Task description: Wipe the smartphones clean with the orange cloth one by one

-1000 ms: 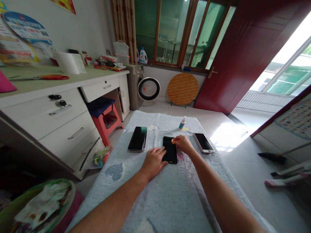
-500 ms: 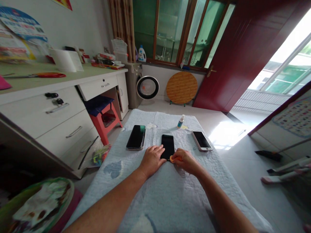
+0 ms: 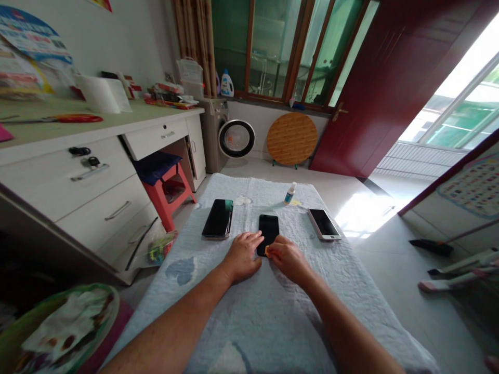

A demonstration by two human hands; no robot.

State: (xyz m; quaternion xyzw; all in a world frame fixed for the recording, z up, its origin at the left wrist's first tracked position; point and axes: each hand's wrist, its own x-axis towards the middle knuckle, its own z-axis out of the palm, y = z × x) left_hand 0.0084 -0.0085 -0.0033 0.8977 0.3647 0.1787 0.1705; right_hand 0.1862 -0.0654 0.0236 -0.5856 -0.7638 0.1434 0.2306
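Observation:
A black smartphone (image 3: 268,227) lies flat on the cloth in front of me, screen up. My left hand (image 3: 244,255) rests at its left side, fingers stretched out and fingertips on the phone's edge. My right hand (image 3: 289,258) pinches a small orange pad (image 3: 267,251) against the lower end of the screen; most of the pad is hidden by the fingers. To the left lies a larger dark phone (image 3: 218,218), and to the right a phone with a white front (image 3: 324,224). Beyond them stands a small spray bottle (image 3: 289,194) with a white top.
A pale blue patterned cloth (image 3: 273,322) covers the table. On the left are a desk with drawers (image 3: 117,210), a red stool (image 3: 167,200) and a waste bin (image 3: 113,311). A washing machine (image 3: 213,135) with its door open and a round wooden board (image 3: 292,139) stand behind.
My right hand has moved left with the orange pad, from the phone's lower right corner onto the screen's lower end. My left thumb has drawn back from the lower left corner.

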